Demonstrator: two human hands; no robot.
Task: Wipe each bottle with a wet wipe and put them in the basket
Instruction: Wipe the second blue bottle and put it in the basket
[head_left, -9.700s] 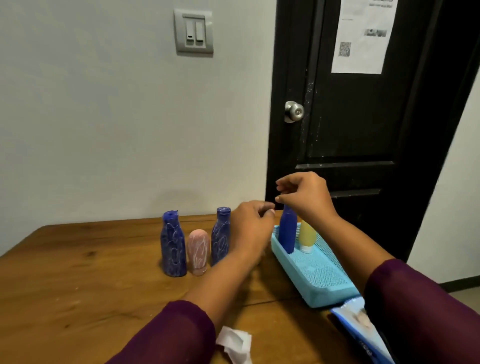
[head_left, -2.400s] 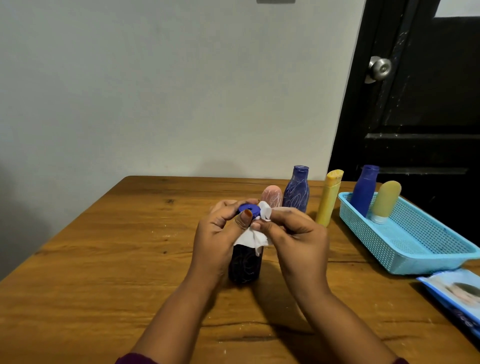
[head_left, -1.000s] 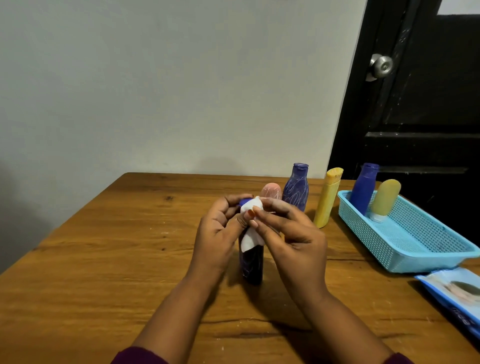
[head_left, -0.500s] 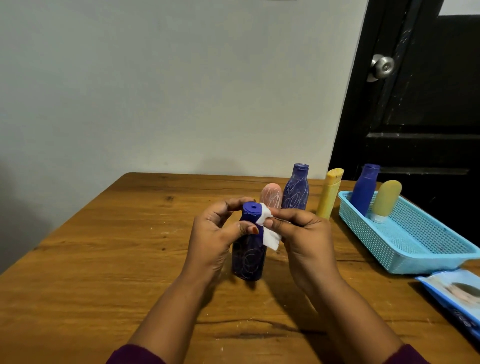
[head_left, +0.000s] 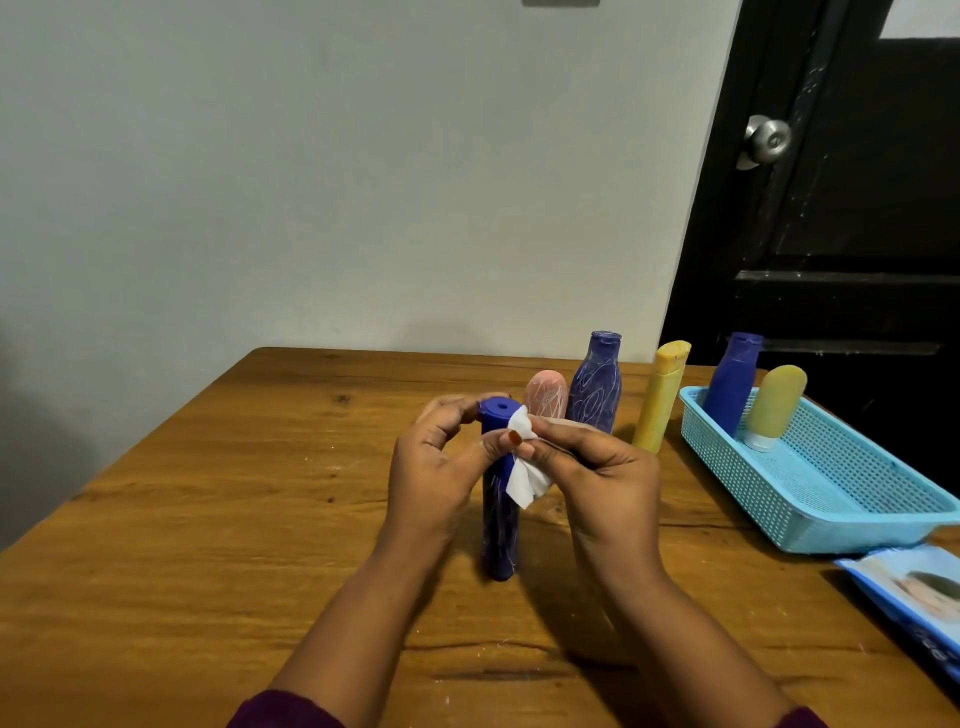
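Moved: I see the blue bottle (head_left: 500, 525) has turned narrow-side toward me.
Left hand (head_left: 431, 480): fingers grasp its neck.
Right hand (head_left: 602, 478): fingers pinch the wet wipe (head_left: 525, 483) against it.

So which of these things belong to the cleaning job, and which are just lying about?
Part of the job:
held blue bottle, gripped by the left hand; wet wipe, pinched by the right hand; pink bottle, tall blue bottle and yellow bottle waiting behind; basket holding a plain blue bottle and an olive bottle; wipes pack.
Just there:
table, door, door knob.
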